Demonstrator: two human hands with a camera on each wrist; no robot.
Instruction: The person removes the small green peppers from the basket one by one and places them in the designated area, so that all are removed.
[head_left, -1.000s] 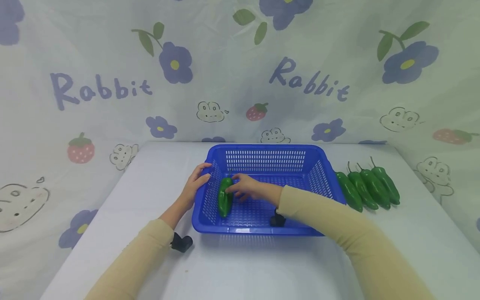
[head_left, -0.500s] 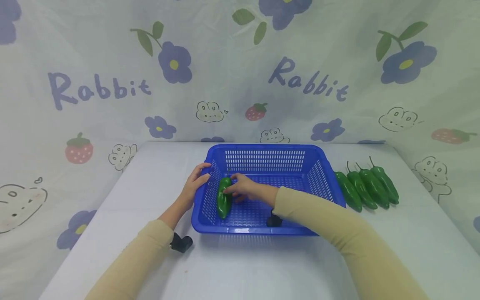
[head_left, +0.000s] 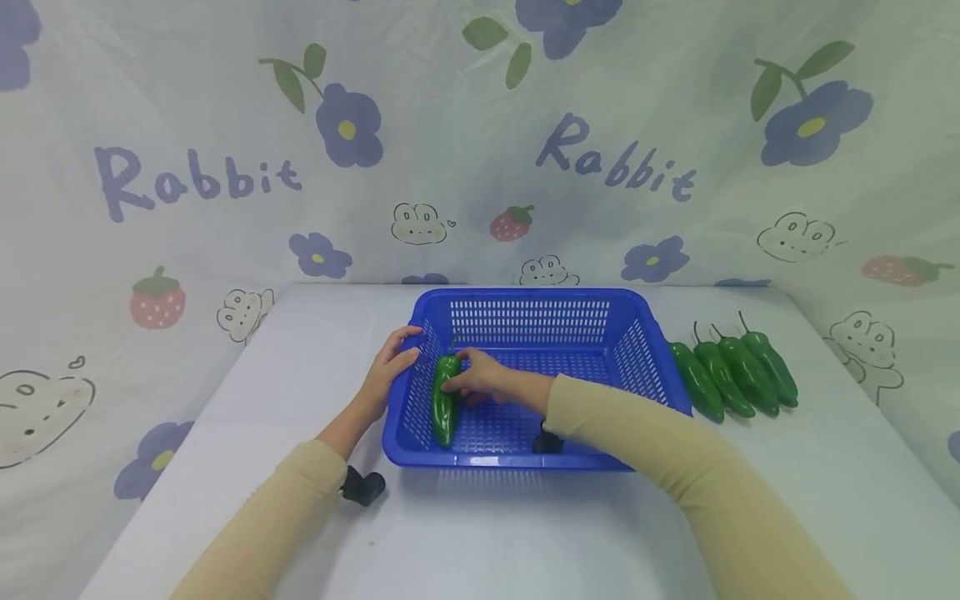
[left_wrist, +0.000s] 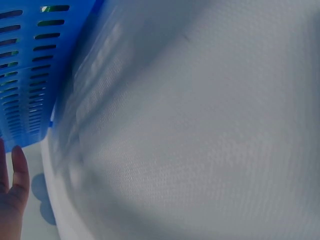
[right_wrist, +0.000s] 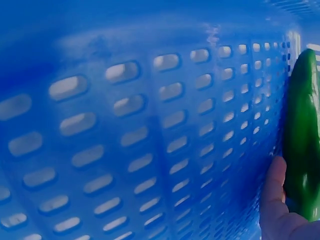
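Observation:
Inside the blue plastic basket (head_left: 517, 460), along its left wall, lies a long green pepper (head_left: 444, 417) with its stem pointing away from me. My right hand (head_left: 482, 375) grips it near the stem end, thumb across its top. The right wrist view shows the thumb against the glossy pepper (right_wrist: 302, 125); the other fingers are mostly hidden. My left hand (head_left: 386, 367) rests on the basket's left rim with thumb and fingers extended. In the left wrist view the hand (left_wrist: 15, 190) shows at the lower left, fingertips at the basket's slotted wall (left_wrist: 40, 65).
Several green peppers (head_left: 738, 375) lie side by side on the white table (head_left: 480, 542), right of the basket. Black wrist camera mounts sit at both forearms. A printed cloth (head_left: 465, 125) hangs behind the table.
The pepper in my right hand has shifted slightly left and toward me inside the basket, the hand moving left with it. My left hand stays at the rim.

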